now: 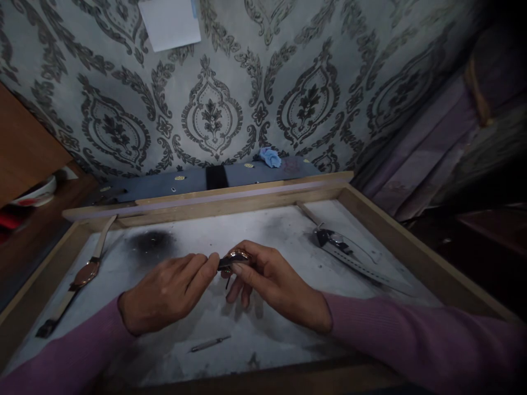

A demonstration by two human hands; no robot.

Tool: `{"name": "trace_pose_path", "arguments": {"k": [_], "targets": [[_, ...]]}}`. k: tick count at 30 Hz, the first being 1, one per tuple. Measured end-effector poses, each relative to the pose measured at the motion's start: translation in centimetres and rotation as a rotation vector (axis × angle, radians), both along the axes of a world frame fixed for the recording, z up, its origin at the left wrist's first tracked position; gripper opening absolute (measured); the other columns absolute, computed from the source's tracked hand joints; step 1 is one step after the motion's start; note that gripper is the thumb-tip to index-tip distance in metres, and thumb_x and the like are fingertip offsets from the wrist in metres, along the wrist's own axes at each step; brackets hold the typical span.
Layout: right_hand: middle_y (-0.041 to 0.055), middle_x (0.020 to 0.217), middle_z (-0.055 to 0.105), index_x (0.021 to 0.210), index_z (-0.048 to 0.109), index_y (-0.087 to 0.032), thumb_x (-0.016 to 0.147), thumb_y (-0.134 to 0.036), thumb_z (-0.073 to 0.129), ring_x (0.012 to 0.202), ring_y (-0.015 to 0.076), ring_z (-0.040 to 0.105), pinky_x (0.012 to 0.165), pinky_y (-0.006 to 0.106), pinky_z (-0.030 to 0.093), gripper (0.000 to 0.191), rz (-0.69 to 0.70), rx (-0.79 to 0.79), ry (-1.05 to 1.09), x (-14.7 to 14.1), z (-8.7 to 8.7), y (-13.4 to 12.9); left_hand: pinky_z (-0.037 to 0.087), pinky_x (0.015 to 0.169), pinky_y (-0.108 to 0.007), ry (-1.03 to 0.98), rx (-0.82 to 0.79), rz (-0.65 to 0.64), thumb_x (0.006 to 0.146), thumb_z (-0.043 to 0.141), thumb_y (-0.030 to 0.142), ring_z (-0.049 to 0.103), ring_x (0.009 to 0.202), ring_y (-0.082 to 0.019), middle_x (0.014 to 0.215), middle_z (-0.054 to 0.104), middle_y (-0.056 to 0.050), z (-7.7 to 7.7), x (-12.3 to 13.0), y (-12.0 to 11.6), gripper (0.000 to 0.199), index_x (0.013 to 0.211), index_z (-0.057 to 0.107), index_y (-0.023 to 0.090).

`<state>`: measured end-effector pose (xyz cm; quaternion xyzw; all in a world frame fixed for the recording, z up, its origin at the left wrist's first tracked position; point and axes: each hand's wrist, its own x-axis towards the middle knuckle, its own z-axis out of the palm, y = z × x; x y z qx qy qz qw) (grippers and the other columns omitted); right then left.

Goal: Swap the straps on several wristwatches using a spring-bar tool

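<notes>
Over the middle of the white work surface (239, 219), my right hand (280, 280) grips a wristwatch (236, 257) by its shiny, gold-toned case. My left hand (173, 291) is closed on the watch's dark strap, with fingers pressed together at its end. A thin dark piece hangs below the case; what it is I cannot tell. Below the hands lies a slim metal tool (208, 344) with narrow tips, like a spring bar tool. To the left is another wristwatch (85, 274) with a brown dial and light strap, stretched out flat.
A raised wooden rim (247, 195) borders the surface. At the right, a dark watch (340, 241) lies with what looks like clear plastic around it. Beyond the rim are a blue patterned ledge (156, 187) and a crumpled blue item (270, 157), against a wallpapered wall (255, 71).
</notes>
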<state>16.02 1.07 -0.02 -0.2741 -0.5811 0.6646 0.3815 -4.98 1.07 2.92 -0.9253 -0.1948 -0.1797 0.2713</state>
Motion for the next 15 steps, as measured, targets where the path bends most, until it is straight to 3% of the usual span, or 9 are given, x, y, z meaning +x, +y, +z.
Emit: {"name": "trace_pose_path", "arguments": {"k": [15], "targets": [[0.0006,0.077,0.06,0.093,0.052,-0.014,0.093,-0.035,0.055,0.06,0.01,0.068,0.048,0.017,0.052,0.022,0.002,0.004,-0.004,0.15,0.17,0.01,0.051,0.05,-0.024,0.034,-0.03,0.027,0.101,0.021,0.004,0.065,0.061,-0.015,0.075,0.069,-0.008,-0.04,-0.19,-0.1,0.032,0.111,0.051,0.002]]}}
